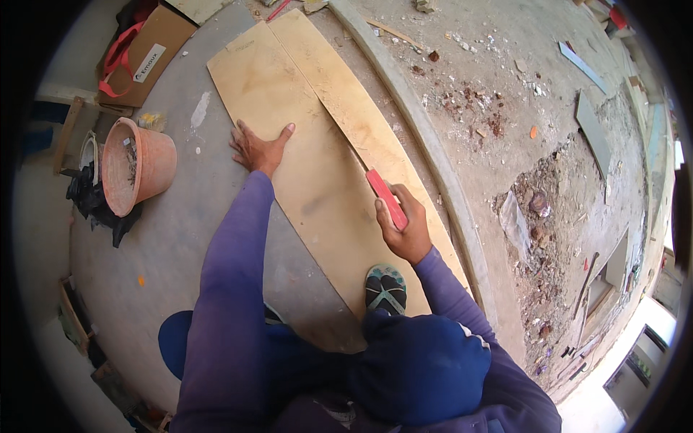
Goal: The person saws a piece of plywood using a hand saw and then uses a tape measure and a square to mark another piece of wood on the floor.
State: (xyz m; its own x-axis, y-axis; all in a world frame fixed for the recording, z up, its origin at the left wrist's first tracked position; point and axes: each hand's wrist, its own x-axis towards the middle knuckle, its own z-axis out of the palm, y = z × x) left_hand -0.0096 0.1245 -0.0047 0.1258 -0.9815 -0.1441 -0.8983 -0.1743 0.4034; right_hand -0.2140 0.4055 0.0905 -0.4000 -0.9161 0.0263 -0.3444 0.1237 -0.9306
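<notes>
A large tan board (pixel 267 101) lies on the floor with a long narrow slit or seam running along it, its right-hand strip (pixel 419 202) beside it. My left hand (pixel 256 151) presses on the board near its left edge with fingers and thumb spread. My right hand (pixel 404 227) grips a red, flat-sided hand tool (pixel 382 191), whose far end sits at the seam; its tip is too small to make out. My right foot in a green and black sandal (pixel 382 289) is on the board, below my right hand.
An orange bucket (pixel 155 169), black plastic (pixel 86 195) and a cardboard box (pixel 137 76) sit at left. A curved concrete lip (pixel 393 79) runs along the board's right. Beyond it lie rubble (pixel 491 108), clear plastic (pixel 514 220) and grey offcut panels (pixel 592 133).
</notes>
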